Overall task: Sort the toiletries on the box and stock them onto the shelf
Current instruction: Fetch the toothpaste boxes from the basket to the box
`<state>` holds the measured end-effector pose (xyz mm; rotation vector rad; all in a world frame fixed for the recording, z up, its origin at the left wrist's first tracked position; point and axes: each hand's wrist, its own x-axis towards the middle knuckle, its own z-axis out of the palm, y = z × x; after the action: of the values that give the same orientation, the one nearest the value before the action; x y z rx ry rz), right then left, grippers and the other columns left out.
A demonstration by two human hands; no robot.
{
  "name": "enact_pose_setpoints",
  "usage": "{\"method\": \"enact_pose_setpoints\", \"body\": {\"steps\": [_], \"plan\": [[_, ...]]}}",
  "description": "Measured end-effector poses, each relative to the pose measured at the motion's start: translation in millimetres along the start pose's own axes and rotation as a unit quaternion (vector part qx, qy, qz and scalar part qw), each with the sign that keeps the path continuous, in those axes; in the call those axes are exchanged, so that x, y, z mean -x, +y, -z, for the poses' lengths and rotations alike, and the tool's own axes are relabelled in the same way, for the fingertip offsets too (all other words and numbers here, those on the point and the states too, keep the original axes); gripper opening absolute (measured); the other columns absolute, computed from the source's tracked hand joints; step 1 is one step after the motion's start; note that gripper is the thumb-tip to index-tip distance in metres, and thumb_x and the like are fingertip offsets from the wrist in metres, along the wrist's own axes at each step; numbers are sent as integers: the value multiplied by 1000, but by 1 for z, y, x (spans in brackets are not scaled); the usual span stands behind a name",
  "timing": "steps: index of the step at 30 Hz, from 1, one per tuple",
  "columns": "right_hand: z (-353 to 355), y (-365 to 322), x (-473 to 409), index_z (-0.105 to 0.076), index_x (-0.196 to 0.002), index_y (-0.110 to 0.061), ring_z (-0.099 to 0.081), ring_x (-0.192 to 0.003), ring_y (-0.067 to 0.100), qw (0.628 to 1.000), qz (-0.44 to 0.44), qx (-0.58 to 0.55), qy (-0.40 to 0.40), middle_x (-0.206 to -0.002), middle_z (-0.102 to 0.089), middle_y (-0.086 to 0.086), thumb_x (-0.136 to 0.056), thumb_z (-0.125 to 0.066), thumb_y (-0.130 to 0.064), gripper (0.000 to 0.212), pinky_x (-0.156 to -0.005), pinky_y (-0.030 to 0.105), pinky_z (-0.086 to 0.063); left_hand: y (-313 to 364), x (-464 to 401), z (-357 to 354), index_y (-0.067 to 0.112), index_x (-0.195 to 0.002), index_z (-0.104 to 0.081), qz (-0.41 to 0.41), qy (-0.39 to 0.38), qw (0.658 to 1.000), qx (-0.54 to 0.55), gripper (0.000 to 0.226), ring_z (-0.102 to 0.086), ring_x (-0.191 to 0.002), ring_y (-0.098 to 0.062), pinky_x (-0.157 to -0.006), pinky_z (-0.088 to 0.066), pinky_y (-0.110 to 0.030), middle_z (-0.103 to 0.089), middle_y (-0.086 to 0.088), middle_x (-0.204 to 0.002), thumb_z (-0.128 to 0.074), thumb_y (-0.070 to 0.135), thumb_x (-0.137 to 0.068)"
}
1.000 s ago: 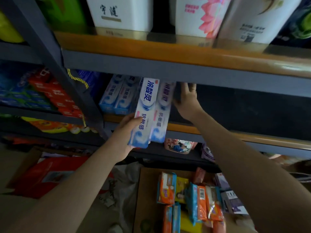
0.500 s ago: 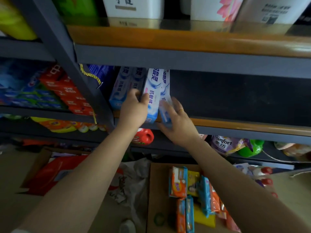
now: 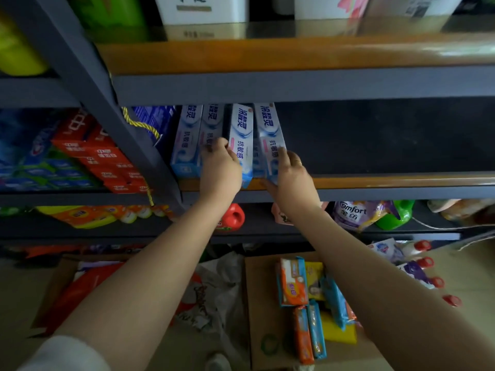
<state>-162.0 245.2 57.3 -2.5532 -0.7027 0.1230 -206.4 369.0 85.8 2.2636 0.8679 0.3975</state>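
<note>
Dim storeroom shelving fills the view: grey metal frames carry orange-edged boards with a glossy, worn front lip. On the middle shelf (image 3: pixel 375 182), four tall white-and-blue toothpaste cartons (image 3: pixel 187 140) stand upright in a row at the left end, hard against the slanting grey upright post (image 3: pixel 128 135). Everything to the right of the row is dark, open shelf space running to the frame's edge.

Both bare arms reach up from below. The left hand (image 3: pixel 221 170) is loosely curled, its fingertips pressing the faces of the second and third cartons near their lower halves. The right hand (image 3: pixel 293 178), with a thin ring, lies half open against the outer side of the fourth carton (image 3: pixel 269 135), thumb under its bottom corner at the shelf's front lip; that carton leans slightly right at the top.

Beyond the post, stacked red and blue boxes (image 3: pixel 88 156) crowd the neighbouring bay. Below the arms, a flat brown cardboard box (image 3: pixel 262 303) on the floor holds a loose cluster of glossy orange, blue and yellow soap packets (image 3: pixel 308 295), with crumpled white plastic bag (image 3: pixel 214 290) beside it.
</note>
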Motion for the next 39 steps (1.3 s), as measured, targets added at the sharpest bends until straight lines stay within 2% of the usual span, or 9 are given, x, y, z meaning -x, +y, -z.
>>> {"method": "enact_pose_setpoints", "body": {"steps": [3, 6, 8, 11, 16, 24, 29, 34, 39], "plan": [[-1, -5, -7, -23, -145, -7, -44, -123, 34, 1000, 19, -2, -12, -140, -37, 16, -87, -63, -26, 73, -95, 38, -40, -3, 2, 7, 9, -128, -42, -90, -18, 971, -219, 34, -57, -97, -38, -66, -40, -40, -41, -18, -130, -33, 24, -99], [-2, -5, -13, -24, -145, -10, -44, -124, 34, 999, 45, 5, -22, -141, -38, 14, -88, -61, -25, 70, -96, 42, -40, -21, -1, 21, 4, -118, -55, -261, 6, 915, -308, 50, -60, -87, -39, -63, -49, -40, -56, -19, -114, -33, 42, -94], [-1, -3, -17, -24, -145, -15, -48, -122, 32, 998, 49, 8, -29, -143, -40, 10, -89, -60, -26, 67, -95, 43, -41, -36, -6, 30, 8, -133, -47, -322, -59, 885, -331, 65, -51, -113, -40, -85, -46, -47, -49, -21, -130, -37, 54, -88], [0, 0, -23, -26, -143, -23, -56, -112, 29, 997, 34, -46, -47, -137, -47, 7, -91, -58, -24, 62, -88, 40, -47, -51, -17, 35, 13, -149, -11, -299, -194, 859, -368, 90, -9, -144, -28, -115, -14, -40, -7, -11, -157, -52, 58, -83], [-3, 2, -29, -28, -143, -26, -54, -113, 26, 996, 33, -69, -46, -138, -46, 5, -91, -57, -21, 60, -85, 33, -45, -49, -29, 28, 9, -149, -10, -291, -160, 887, -322, 86, -9, -144, -23, -115, -14, -36, -7, -7, -157, -57, 45, -86], [-6, 6, -33, -29, -142, -30, -57, -112, 23, 996, 37, -72, -44, -137, -48, 2, -91, -58, -27, 58, -89, 40, -51, -49, -36, 13, 9, -146, -23, -279, -103, 914, -277, 71, -15, -143, -23, -113, -22, -36, -16, -6, -156, -55, 37, -89], [-6, 4, -34, -27, -140, -21, -59, -103, 29, 995, 54, -71, -49, -128, -52, 8, -88, -61, -27, 62, -74, 32, -46, -53, -34, 11, 4, -143, -32, -296, -87, 912, -272, 74, -24, -141, -27, -112, -25, -37, -27, -12, -152, -64, 35, -84], [-11, -7, -36, -19, -142, -21, -60, -101, 33, 997, 30, -55, -47, -127, -51, 12, -83, -66, -34, 76, -74, 38, -48, -57, -26, 7, -2, -132, -47, -313, -57, 908, -273, 70, -43, -129, -33, -101, -41, -43, -47, -19, -139, -76, 24, -74], [-5, -18, -43, -31, -125, -19, -57, -105, 29, 994, -25, -102, -35, -120, -57, 8, -73, -65, -60, 74, -80, 42, -51, -59, -23, 3, -1, -129, -50, -321, -37, 913, -248, 66, -45, -127, -35, -98, -42, -43, -49, -19, -136, -77, 20, -73]]}}
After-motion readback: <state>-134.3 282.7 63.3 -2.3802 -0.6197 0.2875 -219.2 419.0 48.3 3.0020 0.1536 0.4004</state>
